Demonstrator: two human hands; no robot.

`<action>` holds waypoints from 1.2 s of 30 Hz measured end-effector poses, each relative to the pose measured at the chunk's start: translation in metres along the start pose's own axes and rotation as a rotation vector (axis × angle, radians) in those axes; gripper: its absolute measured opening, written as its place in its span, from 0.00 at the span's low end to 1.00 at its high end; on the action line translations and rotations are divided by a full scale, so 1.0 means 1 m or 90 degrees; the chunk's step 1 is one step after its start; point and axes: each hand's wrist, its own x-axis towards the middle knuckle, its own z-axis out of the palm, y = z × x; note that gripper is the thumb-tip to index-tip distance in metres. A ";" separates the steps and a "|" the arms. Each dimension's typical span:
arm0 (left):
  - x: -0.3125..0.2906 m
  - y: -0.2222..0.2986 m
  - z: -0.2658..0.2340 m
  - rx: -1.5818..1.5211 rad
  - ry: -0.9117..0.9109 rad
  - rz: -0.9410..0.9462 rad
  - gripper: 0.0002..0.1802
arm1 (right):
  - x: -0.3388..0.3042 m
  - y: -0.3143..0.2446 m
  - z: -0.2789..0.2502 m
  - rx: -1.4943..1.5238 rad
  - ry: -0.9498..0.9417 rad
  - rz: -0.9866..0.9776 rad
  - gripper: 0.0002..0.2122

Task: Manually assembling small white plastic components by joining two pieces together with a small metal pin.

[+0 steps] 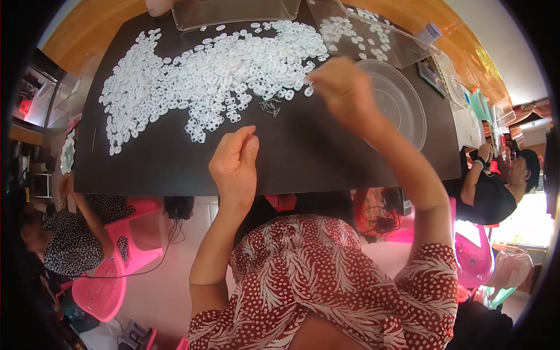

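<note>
My left hand (233, 166) is closed above the near edge of the dark table (175, 169), thumb against curled fingers. Whatever it pinches, if anything, is hidden. Over the right part of the table is my right hand (344, 87), smeared by motion but with its fingers curled in. Its fingertips are next to the right end of a large spread of small white oval plastic pieces (233, 64), which have holes in them. What the fingers hold cannot be made out. Between the hands lies a little heap of small grey metal pieces, like screws or pins (270, 107).
A round clear plastic lid or tray (411, 105) lies beneath my right forearm. Behind it, a clear bin (402, 49) has more white pieces; another clear bin (233, 23) stands at the far edge. One person (496, 186) sits at the right, another (76, 239) at the left.
</note>
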 end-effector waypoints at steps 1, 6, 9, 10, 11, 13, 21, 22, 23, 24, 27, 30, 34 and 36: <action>0.000 -0.001 0.000 0.001 0.003 -0.002 0.08 | -0.004 -0.011 0.015 0.031 -0.045 0.009 0.07; 0.000 -0.001 -0.004 -0.012 -0.014 -0.035 0.09 | -0.009 -0.027 0.042 0.064 -0.140 0.058 0.05; -0.001 -0.002 -0.003 -0.019 -0.008 -0.033 0.09 | -0.014 -0.026 0.048 0.063 -0.158 0.050 0.05; -0.001 -0.003 -0.003 -0.020 -0.006 -0.023 0.09 | -0.015 -0.026 0.049 0.058 -0.159 0.049 0.05; -0.001 -0.004 -0.003 -0.021 -0.004 -0.025 0.09 | -0.015 -0.027 0.048 0.059 -0.162 0.048 0.05; -0.001 -0.006 -0.003 -0.041 0.024 -0.002 0.07 | -0.014 -0.029 0.046 0.032 -0.163 0.059 0.05; -0.002 -0.003 -0.005 -0.077 -0.006 -0.036 0.09 | -0.014 -0.027 0.036 0.018 -0.148 0.062 0.05; -0.002 -0.003 -0.004 -0.099 -0.002 -0.042 0.09 | -0.015 -0.025 0.033 -0.001 -0.135 0.055 0.05; -0.002 -0.003 -0.004 -0.100 -0.002 -0.044 0.09 | -0.016 -0.024 0.031 0.000 -0.136 0.055 0.05; -0.002 -0.004 -0.004 -0.101 0.010 -0.035 0.08 | -0.018 -0.024 0.028 -0.001 -0.150 0.067 0.05; -0.002 -0.005 -0.004 -0.099 0.020 -0.025 0.07 | -0.023 -0.030 0.020 0.006 -0.179 0.081 0.05; -0.002 -0.008 -0.004 -0.092 0.016 -0.014 0.07 | -0.029 -0.032 0.018 0.000 -0.204 0.074 0.05; -0.001 -0.006 -0.004 -0.080 0.011 -0.016 0.07 | -0.032 -0.028 0.021 -0.043 -0.221 0.038 0.07; -0.001 -0.006 -0.003 -0.091 0.015 -0.015 0.07 | -0.031 -0.028 0.022 -0.070 -0.215 -0.001 0.07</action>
